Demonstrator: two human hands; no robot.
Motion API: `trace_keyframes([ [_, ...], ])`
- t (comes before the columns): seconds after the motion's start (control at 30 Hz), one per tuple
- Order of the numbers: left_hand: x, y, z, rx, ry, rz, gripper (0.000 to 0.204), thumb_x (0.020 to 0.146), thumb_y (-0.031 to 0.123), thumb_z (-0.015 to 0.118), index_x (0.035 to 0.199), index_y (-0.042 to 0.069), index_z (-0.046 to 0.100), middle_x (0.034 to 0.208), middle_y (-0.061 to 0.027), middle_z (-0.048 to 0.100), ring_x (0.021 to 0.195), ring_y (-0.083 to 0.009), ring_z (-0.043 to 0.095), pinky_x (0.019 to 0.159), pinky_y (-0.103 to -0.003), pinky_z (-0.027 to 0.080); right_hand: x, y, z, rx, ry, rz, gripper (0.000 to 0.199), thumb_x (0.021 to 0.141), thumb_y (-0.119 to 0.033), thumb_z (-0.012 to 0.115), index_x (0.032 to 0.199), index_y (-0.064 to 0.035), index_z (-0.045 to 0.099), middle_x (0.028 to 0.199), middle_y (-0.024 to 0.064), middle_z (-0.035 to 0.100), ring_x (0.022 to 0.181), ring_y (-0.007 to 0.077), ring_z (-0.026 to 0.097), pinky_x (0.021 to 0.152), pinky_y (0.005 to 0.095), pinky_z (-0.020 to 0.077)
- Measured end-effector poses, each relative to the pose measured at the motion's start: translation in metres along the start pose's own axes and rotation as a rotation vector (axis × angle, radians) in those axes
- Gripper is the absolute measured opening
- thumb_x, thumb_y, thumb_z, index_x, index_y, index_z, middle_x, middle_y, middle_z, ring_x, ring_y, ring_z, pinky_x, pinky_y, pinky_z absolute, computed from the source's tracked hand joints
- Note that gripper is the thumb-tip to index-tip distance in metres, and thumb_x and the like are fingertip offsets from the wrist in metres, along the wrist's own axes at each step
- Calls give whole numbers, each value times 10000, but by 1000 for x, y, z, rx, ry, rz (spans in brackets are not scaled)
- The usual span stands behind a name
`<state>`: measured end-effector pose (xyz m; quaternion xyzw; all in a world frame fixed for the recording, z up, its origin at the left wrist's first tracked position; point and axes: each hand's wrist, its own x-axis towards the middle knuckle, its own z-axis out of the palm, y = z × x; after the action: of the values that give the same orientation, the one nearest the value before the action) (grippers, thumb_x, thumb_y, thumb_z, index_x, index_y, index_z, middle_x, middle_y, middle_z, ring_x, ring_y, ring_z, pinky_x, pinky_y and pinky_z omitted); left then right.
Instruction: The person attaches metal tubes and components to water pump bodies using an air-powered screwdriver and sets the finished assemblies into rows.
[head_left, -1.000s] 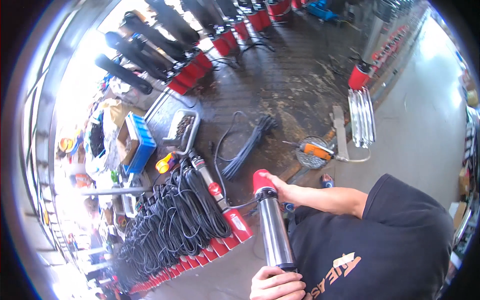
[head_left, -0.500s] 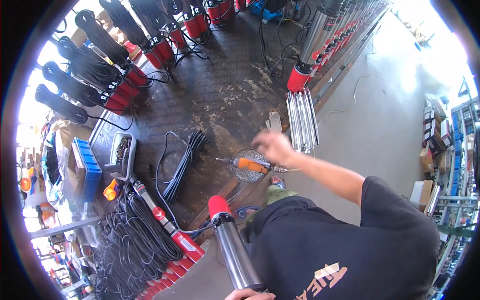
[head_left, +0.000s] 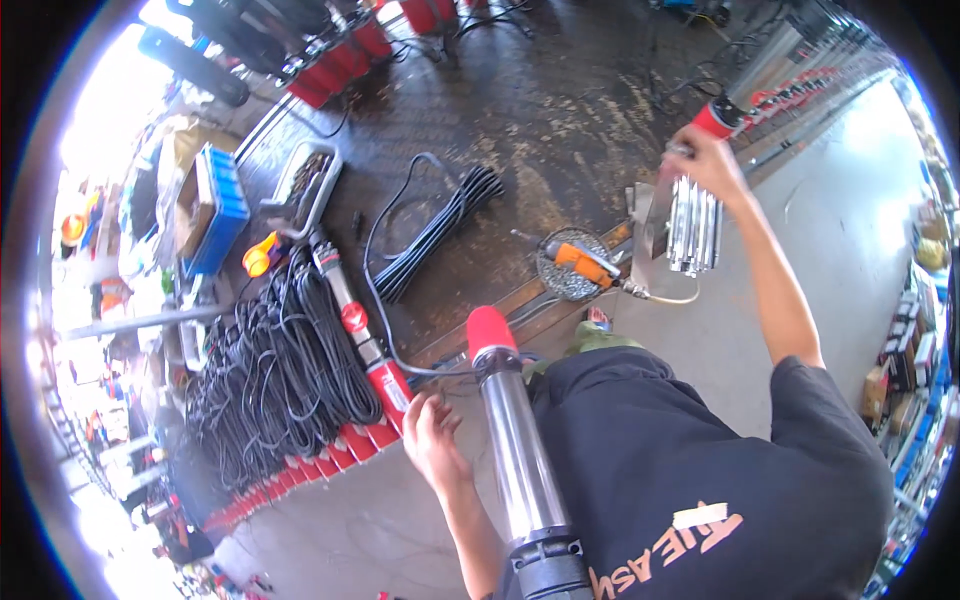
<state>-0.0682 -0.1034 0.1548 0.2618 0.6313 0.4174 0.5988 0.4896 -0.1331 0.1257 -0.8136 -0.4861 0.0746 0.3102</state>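
Observation:
A steel pump tube (head_left: 522,445) with a red cap (head_left: 490,331) leans in front of me, its black lower section running off the bottom edge. My left hand (head_left: 437,440) is beside the tube, apart from it, fingers loosely spread and holding nothing. Stretched to the far right, my right hand (head_left: 708,162) closes on a long thin metal strip (head_left: 652,235), blurred by motion, that hangs down from it. Just below that hand lies a stack of shiny metal strips (head_left: 694,228). An orange power screwdriver (head_left: 583,263) rests on a round dish of small screws (head_left: 560,285).
A coiled black cable (head_left: 440,235) lies on the dark worktable (head_left: 560,130). Left of it are a tray of small dark parts (head_left: 312,185), a blue bin (head_left: 218,215) and bundled cables (head_left: 280,390) over red-ended pumps. More pumps (head_left: 790,85) line the table's right edge.
My left hand has let go of the tube's lower end and moved up and left. My right hand has gone from above the screw dish to the strip stack and taken a strip. The view has shifted.

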Motion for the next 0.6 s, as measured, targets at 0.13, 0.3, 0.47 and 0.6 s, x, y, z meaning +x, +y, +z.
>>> trace_keyframes([
  [0.13, 59, -30, -10, 287, -139, 276, 337, 986, 38, 540, 1317, -28, 538, 1242, -114, 620, 1000, -161, 614, 906, -301, 501, -8, -99, -24, 454, 244, -27, 248, 883, -123, 739, 1094, -19, 663, 826, 57, 687, 758, 73, 625, 632, 274, 510],
  [0.3, 37, 57, 71, 905, -510, 1065, 381, 770, -46, 609, 1136, 24, 689, 1237, -154, 618, 1192, -376, 515, 1029, -453, 420, -84, -180, 107, 614, -304, 186, 207, 890, -121, 726, 1066, -14, 710, 866, 59, 710, 708, 113, 652, 614, 289, 533],
  [0.47, 63, 41, 48, 1161, -723, 880, 311, 809, 27, 698, 1118, 50, 727, 1135, -114, 713, 1086, -301, 653, 999, -399, 482, -157, -209, 185, 1081, -766, 670, 194, 900, -127, 744, 1053, -17, 697, 814, 15, 666, 664, 79, 611, 585, 238, 525],
  [0.6, 59, 32, 32, 1074, -824, 518, 265, 834, 62, 666, 1088, 38, 738, 1215, -130, 703, 1124, -339, 644, 932, -414, 521, -172, -195, 170, 1053, -823, 276, 306, 965, -195, 675, 1249, -80, 683, 904, 55, 697, 785, 137, 655, 669, 299, 541],
])
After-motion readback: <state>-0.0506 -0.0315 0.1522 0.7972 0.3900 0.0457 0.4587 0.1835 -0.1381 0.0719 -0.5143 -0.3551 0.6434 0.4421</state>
